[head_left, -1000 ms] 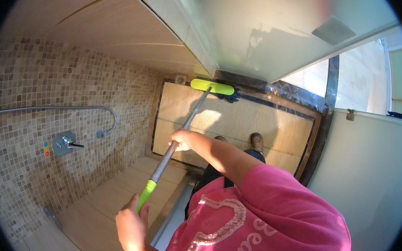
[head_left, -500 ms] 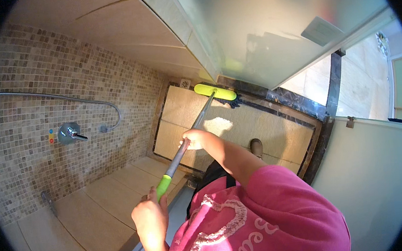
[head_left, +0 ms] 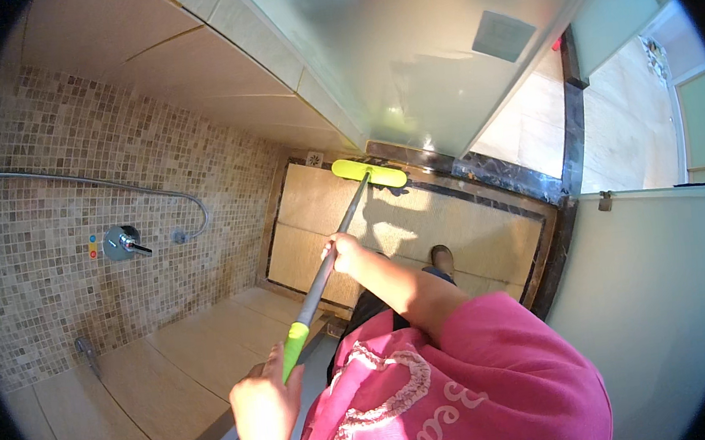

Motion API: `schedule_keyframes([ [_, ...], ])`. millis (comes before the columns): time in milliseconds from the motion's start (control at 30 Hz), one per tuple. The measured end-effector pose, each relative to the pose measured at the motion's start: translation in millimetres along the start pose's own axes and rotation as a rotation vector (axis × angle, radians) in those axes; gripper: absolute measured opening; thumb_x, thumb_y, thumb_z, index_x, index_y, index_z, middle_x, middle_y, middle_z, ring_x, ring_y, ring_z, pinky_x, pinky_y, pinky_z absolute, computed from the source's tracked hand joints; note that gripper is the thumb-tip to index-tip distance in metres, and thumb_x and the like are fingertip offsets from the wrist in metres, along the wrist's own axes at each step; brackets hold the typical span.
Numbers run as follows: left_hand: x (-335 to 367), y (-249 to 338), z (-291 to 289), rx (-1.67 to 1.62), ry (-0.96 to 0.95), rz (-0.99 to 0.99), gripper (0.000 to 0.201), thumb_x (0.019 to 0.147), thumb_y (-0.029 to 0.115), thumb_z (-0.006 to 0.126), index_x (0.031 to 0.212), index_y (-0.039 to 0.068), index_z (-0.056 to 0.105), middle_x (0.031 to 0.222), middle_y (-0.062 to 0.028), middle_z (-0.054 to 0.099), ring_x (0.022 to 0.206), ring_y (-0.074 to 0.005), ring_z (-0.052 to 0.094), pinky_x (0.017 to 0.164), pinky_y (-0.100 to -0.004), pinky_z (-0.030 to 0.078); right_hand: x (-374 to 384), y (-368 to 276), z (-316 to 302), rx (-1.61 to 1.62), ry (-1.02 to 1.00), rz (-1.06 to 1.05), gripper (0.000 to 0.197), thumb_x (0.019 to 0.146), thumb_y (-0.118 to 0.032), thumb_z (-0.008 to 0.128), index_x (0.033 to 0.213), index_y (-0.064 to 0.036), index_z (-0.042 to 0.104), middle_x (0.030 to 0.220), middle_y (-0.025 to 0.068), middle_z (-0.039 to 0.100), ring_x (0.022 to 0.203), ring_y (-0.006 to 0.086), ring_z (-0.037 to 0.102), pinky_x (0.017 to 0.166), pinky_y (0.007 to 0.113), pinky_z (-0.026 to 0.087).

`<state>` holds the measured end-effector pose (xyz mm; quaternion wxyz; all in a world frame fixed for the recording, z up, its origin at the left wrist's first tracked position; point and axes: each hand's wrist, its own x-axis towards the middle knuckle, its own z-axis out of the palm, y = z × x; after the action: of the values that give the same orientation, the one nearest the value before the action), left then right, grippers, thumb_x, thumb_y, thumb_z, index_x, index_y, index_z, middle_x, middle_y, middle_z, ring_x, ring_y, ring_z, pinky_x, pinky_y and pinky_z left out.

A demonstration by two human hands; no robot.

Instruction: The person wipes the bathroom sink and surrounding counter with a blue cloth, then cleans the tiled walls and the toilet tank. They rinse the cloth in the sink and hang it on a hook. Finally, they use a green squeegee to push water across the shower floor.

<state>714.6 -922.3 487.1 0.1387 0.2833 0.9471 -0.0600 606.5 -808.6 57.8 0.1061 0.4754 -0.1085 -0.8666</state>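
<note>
A flat mop with a yellow-green head (head_left: 369,172) lies against the far edge of the tiled shower floor. Dark fringe shows under its near side. Its grey pole (head_left: 318,286) slants back toward me and ends in a green grip (head_left: 295,350). My left hand (head_left: 266,402) is wrapped round that grip at the near end. Higher up, about midway along the pole, my right hand (head_left: 340,252) closes round the grey tube. The pole partly hides the fingers of both hands.
A chrome shower tap (head_left: 123,243) and hose (head_left: 146,187) sit on the mosaic wall at left. A floor drain (head_left: 314,159) lies by the far left corner. Frosted glass (head_left: 423,69) stands beyond the mop, and a glass door (head_left: 648,293) at right. My shoe (head_left: 442,259) rests on the floor.
The whole view has shifted slightly. The mop head stays near the far edge, with less dark fringe showing. Both hands keep their hold on the pole.
</note>
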Motion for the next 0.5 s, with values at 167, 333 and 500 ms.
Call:
schedule_keyframes([
  [167,-40,34,-61,-0.134,0.021,0.030,0.048,0.073,0.014,0.086,0.117,-0.001,0.074,0.091,-0.0224,0.074,0.076,-0.0368,0.073,0.067,-0.0404,0.057,-76,13,-11,0.028,0.051,0.091,0.016,0.100,-0.011,0.049,0.085,-0.0076,0.045,0.069,0.0066,0.044,0.062,0.0232,0.045,0.062,0.041,0.048],
  [333,-54,75,-91,-0.136,-0.033,0.117,0.051,0.068,0.012,0.089,0.117,0.001,0.075,0.086,-0.0230,0.072,0.074,-0.0387,0.071,0.068,-0.0408,0.056,-148,-16,-70,0.158,0.028,0.086,0.013,0.093,-0.005,0.050,0.082,-0.0068,0.045,0.069,0.0064,0.042,0.060,0.0233,0.043,0.062,0.040,0.047],
  [500,-39,117,-88,-0.130,-0.159,0.252,0.052,0.069,0.013,0.089,0.118,0.003,0.076,0.087,-0.0228,0.072,0.075,-0.0396,0.070,0.069,-0.0415,0.055,-217,-75,-139,0.358,0.068,-0.072,0.012,0.090,-0.005,0.050,0.080,-0.0081,0.045,0.066,0.0054,0.042,0.056,0.0217,0.043,0.059,0.037,0.045],
])
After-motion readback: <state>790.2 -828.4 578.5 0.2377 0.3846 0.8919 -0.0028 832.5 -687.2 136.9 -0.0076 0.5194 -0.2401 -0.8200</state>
